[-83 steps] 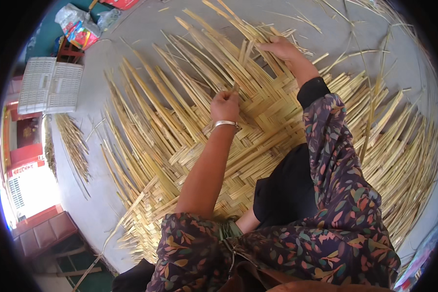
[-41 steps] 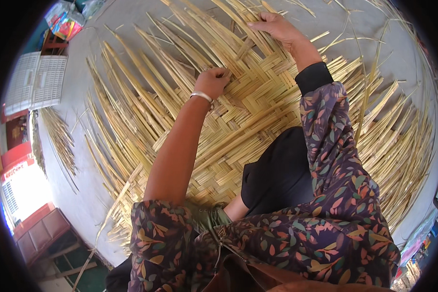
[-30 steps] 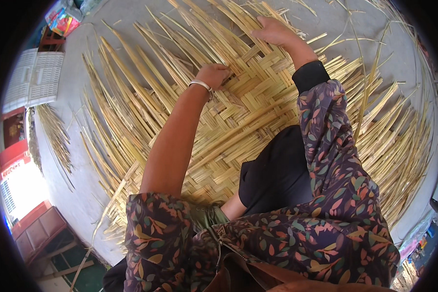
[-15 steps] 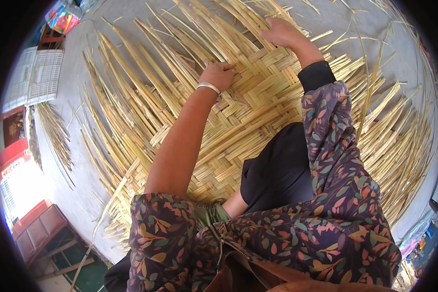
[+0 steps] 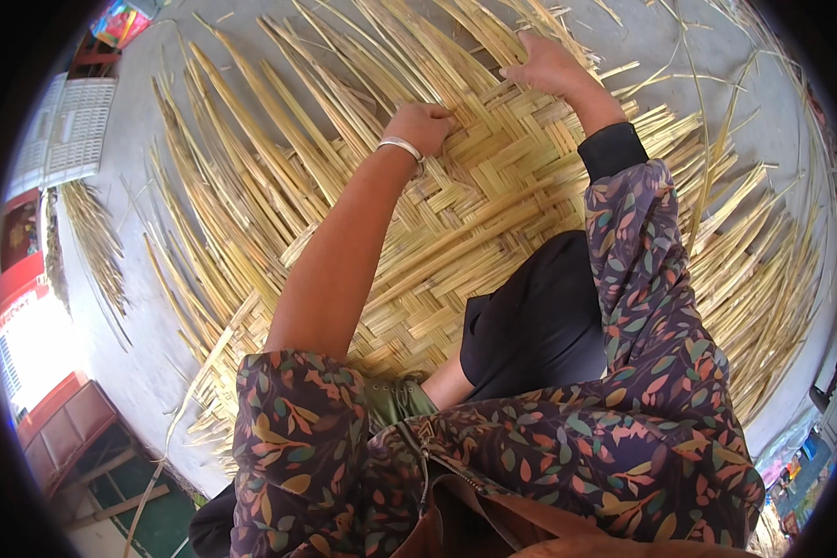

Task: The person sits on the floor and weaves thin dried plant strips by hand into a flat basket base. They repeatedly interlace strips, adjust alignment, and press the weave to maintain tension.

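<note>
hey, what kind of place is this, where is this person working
Probably an outdoor or open-sided weaving spot: a big woven straw mat spread on a bare concrete floor, with a loose strip bundle nearby.

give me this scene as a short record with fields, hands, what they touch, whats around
setting: person seated on a grey floor, viewed from above
main thing: large woven straw mat, loose strips fanning out from its edges
left hand: left hand on the woven part, fingers curled on the strips, silver bangle at the wrist
right hand: right hand further out, pressed on strips near the unwoven edge
clothing: floral sleeves, dark cuff on the right arm
nearby: white slatted crate at upper left, small bundle of strips beside the mat
</note>
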Demonstrator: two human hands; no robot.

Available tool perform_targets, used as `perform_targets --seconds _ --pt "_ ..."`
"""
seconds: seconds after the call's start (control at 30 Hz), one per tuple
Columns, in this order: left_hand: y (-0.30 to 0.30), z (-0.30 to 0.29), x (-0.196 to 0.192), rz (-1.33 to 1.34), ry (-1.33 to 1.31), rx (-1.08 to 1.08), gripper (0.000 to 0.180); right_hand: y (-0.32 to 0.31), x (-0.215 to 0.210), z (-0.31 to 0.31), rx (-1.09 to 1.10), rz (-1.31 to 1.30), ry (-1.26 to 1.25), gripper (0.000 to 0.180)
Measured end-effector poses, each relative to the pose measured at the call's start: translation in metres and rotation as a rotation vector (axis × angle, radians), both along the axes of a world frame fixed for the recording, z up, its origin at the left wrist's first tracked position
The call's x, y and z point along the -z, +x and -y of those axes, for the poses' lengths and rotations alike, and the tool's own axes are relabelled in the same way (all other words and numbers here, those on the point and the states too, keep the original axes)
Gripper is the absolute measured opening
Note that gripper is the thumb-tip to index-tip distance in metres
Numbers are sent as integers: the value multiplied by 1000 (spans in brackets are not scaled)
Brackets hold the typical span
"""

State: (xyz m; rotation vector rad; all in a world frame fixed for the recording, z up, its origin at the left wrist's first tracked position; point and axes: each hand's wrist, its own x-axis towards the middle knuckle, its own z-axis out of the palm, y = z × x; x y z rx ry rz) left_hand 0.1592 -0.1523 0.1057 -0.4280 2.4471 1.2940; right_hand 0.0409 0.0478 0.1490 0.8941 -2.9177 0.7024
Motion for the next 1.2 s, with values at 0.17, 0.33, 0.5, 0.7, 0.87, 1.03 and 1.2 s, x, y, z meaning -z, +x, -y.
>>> perform_targets --seconds 0.17,0.33,0.5,0.7,0.87,1.03,1.2 --pt "6 -5 -10 -39 -52 38 32 4 -14 2 -29 10 172 52" --pt "11 -11 -14 -74 -149 65 31 6 -22 2 -46 19 231 46" --pt "24 -9 -29 -119 -32 -10 31 13 -15 3 31 33 313 49" --pt "100 61 -57 -343 635 -665 34 35 -12 11 170 -26 394 50" --pt "233 151 -38 -339 535 -1050 32 65 -3 24 -20 -492 267 47" --pt "350 224 -9 -337 391 -1727 33 118 31 74 -390 -89 229 43" --pt "387 247 -20 -234 457 -1983 47 121 48 76 -287 105 161 43"
